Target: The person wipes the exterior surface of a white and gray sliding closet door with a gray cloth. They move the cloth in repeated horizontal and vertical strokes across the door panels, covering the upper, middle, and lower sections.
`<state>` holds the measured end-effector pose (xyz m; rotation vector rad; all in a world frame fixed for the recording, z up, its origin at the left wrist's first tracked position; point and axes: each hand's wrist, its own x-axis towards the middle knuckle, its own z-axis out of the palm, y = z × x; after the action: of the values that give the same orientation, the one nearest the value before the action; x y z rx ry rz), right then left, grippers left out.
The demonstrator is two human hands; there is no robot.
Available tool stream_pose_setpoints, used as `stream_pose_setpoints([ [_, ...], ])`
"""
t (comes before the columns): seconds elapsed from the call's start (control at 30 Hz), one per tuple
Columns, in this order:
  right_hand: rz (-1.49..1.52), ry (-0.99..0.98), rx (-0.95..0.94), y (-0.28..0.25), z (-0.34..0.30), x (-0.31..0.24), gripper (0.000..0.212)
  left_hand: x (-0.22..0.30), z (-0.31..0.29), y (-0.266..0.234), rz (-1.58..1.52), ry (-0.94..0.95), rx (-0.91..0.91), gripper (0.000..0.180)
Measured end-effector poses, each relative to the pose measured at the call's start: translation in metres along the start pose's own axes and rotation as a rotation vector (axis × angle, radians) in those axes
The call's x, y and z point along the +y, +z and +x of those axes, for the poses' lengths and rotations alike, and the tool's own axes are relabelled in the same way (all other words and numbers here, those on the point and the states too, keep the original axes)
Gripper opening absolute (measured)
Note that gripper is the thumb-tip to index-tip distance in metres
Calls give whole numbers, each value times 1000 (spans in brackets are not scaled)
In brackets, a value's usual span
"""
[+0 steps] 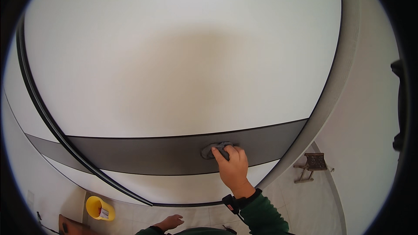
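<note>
My right hand [234, 167] is closed on a crumpled grey cloth [208, 151] and presses it against the dark grey band [143, 154] that runs across a large white sliding door panel [109, 69]. The thumb and fingertips rest on top of the cloth. The right forearm wears a green sleeve and a small black device at the wrist. Low in the view, my left hand [172, 222] hangs away from the panel, with nothing seen in it and its fingers loosely extended.
A black upright frame edge [45, 109] borders the panel on the left. On the tiled floor, a yellow bin [93, 206] stands at lower left beside a brown piece of furniture [72, 225]. A small brown stool [314, 163] is by the right wall [370, 117].
</note>
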<state>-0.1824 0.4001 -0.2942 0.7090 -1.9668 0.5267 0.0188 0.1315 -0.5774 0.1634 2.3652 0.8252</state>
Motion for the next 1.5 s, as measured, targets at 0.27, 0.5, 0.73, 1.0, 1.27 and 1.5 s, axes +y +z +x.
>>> stream_pose_setpoints([
  [0.27,39,-33,-334,23,-109,6,40,-55,6,26,526,362,36,24],
  [0.5,168,-81,-135,-14,-13,-27,43,-23,-8,11,339,218,-5,24],
  [0.73,134,-124,65,-16,69,-50,42,-27,-12,17,318,183,-4,23],
  [1.0,97,-104,-266,38,-59,-44,38,-37,-36,17,336,134,5,24],
  [1.27,189,-105,-379,30,-72,-60,40,-61,-32,30,594,310,4,27],
  [1.5,221,-264,89,-2,75,-87,37,-48,-34,28,358,203,60,26],
])
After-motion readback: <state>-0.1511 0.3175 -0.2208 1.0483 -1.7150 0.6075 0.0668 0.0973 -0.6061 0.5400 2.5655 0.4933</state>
